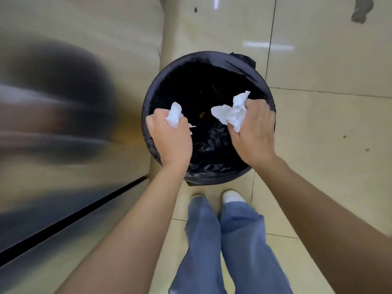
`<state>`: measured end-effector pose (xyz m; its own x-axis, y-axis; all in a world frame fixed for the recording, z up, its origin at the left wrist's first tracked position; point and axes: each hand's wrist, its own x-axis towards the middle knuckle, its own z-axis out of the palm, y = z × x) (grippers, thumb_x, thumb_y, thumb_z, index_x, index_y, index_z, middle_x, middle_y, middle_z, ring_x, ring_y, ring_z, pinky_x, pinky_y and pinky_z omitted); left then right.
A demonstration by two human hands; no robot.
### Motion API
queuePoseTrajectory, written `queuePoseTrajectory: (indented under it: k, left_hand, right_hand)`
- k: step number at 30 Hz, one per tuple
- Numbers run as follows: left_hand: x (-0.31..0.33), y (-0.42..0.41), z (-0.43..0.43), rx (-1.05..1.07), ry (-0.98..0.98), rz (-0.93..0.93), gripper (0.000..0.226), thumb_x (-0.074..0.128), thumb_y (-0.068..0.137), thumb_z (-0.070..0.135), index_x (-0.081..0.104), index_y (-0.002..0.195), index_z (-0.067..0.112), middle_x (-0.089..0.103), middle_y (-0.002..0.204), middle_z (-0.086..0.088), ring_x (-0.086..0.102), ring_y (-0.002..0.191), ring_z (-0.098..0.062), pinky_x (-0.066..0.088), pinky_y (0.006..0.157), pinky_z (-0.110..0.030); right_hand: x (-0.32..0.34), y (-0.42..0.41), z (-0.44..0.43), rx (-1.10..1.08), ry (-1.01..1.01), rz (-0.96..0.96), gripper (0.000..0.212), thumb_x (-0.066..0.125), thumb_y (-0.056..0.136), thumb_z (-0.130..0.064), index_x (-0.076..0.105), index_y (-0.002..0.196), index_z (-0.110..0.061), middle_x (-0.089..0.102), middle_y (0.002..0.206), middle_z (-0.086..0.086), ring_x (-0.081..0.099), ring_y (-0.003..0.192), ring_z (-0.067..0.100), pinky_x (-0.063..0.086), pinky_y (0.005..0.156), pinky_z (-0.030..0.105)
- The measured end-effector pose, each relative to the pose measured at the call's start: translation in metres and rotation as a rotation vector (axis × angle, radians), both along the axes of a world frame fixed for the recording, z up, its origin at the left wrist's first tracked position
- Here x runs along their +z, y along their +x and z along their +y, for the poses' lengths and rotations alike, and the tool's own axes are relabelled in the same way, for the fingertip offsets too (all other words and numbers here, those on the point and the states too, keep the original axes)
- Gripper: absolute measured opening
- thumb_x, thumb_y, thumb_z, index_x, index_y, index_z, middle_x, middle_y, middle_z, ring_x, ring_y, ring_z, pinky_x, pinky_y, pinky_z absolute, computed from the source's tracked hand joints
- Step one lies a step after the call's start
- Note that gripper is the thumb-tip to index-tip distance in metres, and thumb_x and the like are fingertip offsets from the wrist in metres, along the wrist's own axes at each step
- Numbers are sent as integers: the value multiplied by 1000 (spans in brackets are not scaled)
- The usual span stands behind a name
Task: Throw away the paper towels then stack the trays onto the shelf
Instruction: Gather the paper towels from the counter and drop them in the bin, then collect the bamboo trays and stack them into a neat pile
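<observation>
Left hand, right hand gripping paper towels over bin.

Paper towels were white, crumpled, matt. Bin liner at centre was black, wrinkled, glossy plastic. Floor tiles at right were beige, smooth, shiny. Trousers at bottom were blue cloth, matt.

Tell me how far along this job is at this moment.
Done: nothing finished yet, though both wads have been carried to the bin. In hand: the left hand grips one crumpled paper towel and the right hand grips another, both held over the bin's open, black-lined mouth, not yet dropped. Left: letting go of both towels, then all the tray stacking; no trays or shelf are in view.
</observation>
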<state>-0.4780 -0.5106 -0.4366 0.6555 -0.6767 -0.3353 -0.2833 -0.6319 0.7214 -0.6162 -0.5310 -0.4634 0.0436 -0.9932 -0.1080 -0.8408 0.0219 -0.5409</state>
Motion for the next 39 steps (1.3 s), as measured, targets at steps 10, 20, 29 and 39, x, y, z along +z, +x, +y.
queuePoseTrajectory:
  k: [10, 20, 29, 39]
  left_hand:
    - [-54, 18, 38, -1089, 683, -165, 65, 45, 88, 54, 24, 145, 31, 35, 152, -2, 27, 141, -19, 6, 119, -43]
    - [121, 39, 7, -1015, 370, -461, 69, 41, 86, 59, 27, 145, 27, 40, 149, -1, 35, 137, -21, 25, 112, -41]
    - [330, 61, -11, -811, 146, -533, 66, 42, 87, 59, 27, 144, 29, 37, 151, 1, 33, 137, -21, 26, 112, -38]
    - [497, 102, 38, -493, -35, -665, 63, 43, 85, 60, 35, 140, 31, 44, 145, 5, 40, 132, -18, 31, 106, -32]
  right_hand:
    - [-47, -5, 13, 558, 424, 445, 50, 44, 92, -34, 32, 136, -13, 46, 132, 12, 45, 118, 32, 31, 98, 42]
    - [133, 1, -17, 581, 177, 303, 79, 46, 86, -55, 2, 146, -31, 16, 156, 10, 21, 142, 25, 18, 113, 40]
    - [339, 6, -53, 559, -46, 220, 77, 46, 86, -53, 3, 146, -32, 18, 156, 10, 23, 140, 26, 16, 113, 38]
    - [501, 62, -59, 713, -315, 148, 78, 45, 85, -56, 0, 145, -35, 20, 156, 7, 26, 140, 23, 20, 111, 37]
